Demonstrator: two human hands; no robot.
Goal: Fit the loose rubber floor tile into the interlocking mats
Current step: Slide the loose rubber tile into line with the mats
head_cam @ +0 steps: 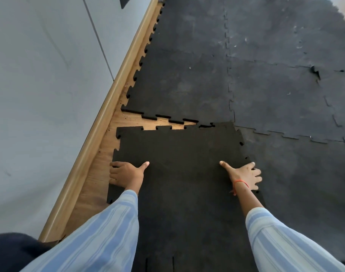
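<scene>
The loose black rubber tile (179, 154) lies in front of me, its toothed far edge a little short of the laid interlocking mats (187, 85), with a wedge of wooden floor (132, 120) showing between them. Its far right corner overlaps the mats. My left hand (126, 173) grips the tile's left edge, fingers curled around it and thumb on top. My right hand (244, 175) holds the right edge, thumb on top and fingers spread over the toothed side, which rests on the neighbouring mat (295, 183).
A wooden skirting board (101, 122) runs along the grey wall (40, 95) on the left, with a strip of bare wooden floor beside it. Laid mats cover the floor ahead and to the right; one seam (315, 72) at the right is lifted and torn.
</scene>
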